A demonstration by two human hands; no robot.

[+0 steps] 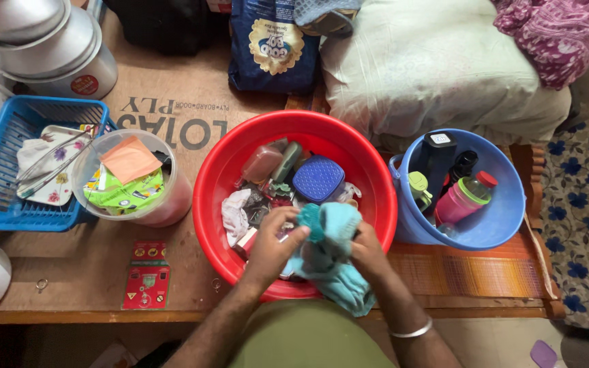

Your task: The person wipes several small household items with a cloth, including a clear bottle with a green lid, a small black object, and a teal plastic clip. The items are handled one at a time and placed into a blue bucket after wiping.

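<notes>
Covering most of the view, the brown plywood board (172,88) carries dark printed letters, seen upside down, near its middle. Behind it lies a big pale sack (431,68), and beside the sack stands a dark blue bag (270,44) with a round yellow and white label on its front. The red basin (369,177) sits in the centre, its near rim almost at the front edge of the board; inside are a blue square lidded box (318,179), small pouches and wrappers. To its right, touching it, is the blue bucket (506,211) with a pink bottle (463,200) and dark bottles; the bucket stands on a striped woven mat (472,272). To the left stands a clear round tub (131,180) with green packets and an orange paper square, and next a blue plastic basket (1,163) at the left edge. Open board remains only in front of the tub, where a small red card (146,275) with round signs lies flat. Both hands meet over the near side of the basin: the left hand (274,245) and the right hand (369,255) are each closed around the teal cloth (332,252), which is bunched between them and hangs over the rim.
</notes>
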